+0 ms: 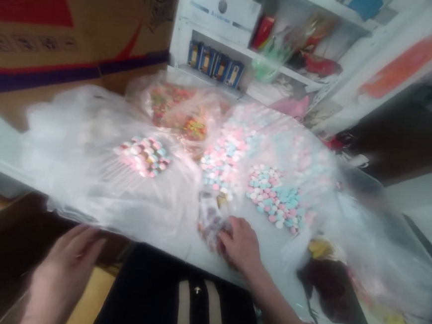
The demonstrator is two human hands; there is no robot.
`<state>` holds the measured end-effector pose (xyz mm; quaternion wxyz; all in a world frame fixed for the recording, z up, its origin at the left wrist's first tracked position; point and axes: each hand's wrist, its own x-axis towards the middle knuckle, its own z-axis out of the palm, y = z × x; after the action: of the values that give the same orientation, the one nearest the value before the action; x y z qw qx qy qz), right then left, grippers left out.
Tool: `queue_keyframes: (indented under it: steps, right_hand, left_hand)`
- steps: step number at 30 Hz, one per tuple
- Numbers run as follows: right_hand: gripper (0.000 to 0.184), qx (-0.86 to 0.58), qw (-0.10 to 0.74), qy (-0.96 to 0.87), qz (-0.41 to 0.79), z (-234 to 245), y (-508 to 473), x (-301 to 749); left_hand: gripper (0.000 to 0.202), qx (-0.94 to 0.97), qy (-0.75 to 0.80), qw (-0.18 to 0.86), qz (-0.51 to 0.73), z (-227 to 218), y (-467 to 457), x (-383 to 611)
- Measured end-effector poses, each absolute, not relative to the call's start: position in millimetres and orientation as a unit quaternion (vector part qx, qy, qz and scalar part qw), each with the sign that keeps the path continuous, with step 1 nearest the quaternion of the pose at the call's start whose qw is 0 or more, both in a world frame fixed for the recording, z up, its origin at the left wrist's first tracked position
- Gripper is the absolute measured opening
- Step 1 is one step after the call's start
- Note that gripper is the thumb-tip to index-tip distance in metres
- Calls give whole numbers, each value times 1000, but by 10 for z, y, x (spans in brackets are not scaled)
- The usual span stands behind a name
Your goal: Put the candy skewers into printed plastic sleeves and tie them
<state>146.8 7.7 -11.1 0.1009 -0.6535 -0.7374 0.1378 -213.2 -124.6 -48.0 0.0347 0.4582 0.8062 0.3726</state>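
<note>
Right hand [241, 241] on packet [210, 214], left hand [67, 265] at table edge

Clock = whole view. Packet just off centre toward 6 o'clock, on the white table [235, 203]; right hand at 5 o'clock, fingers bent, grasping the packet's near end. Left hand out at 8 o'clock, just beside the table edge, fingers loosely curled, thumb apart; blurred, cannot tell if it grips anything. White bag [73, 166] at 9 o'clock, pastel cluster [145, 156] showing toward its right side, on or under film unclear. Pastel pile [222, 157] at centre, second pile [275, 199] toward 4 o'clock, pink, white and blue. Clear bag [182, 109] of orange-green pieces at 11 o'clock. Carton [85, 57] at 10 o'clock. Shelf [232, 46] at 12 to 1 o'clock, blue boxes [214, 64] on it. Dark pouch [336, 294] at 4 o'clock, farther out
</note>
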Motion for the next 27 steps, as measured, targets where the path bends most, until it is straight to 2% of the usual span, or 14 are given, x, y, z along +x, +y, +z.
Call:
queue_keyframes:
  steps: [2,7,13,15,18,20,23,27]
  right_hand:
    - [27,-669,99,-716,173,-141,110,1579]
    - [18,-694,193,-635,279,-257,177,1668]
    - [13,-642,410,-552,339,-199,253,1775]
    - [23,-627,448,-470,430,-71,290,1730]
    - [47,-549,454,-341,613,139,313,1517]
    - [53,-492,434,-309,688,236,296,1321]
    - [52,-477,398,-335,708,300,250,1062]
    - [46,-470,347,-385,714,308,231,833]
  left_hand:
    - [25,521,759,64,387,-374,-1014,-1680]
    - [19,590,666,192,415,-210,-649,-994]
    - [13,539,640,417,356,-91,-455,-555]
    - [16,492,625,497,348,-41,-388,-378]
    - [29,415,559,607,383,45,-275,-132]
    - [35,359,513,650,431,82,-209,-45]
    - [31,295,480,680,469,74,-170,-101]
    - [26,269,495,652,508,-7,-257,-395]
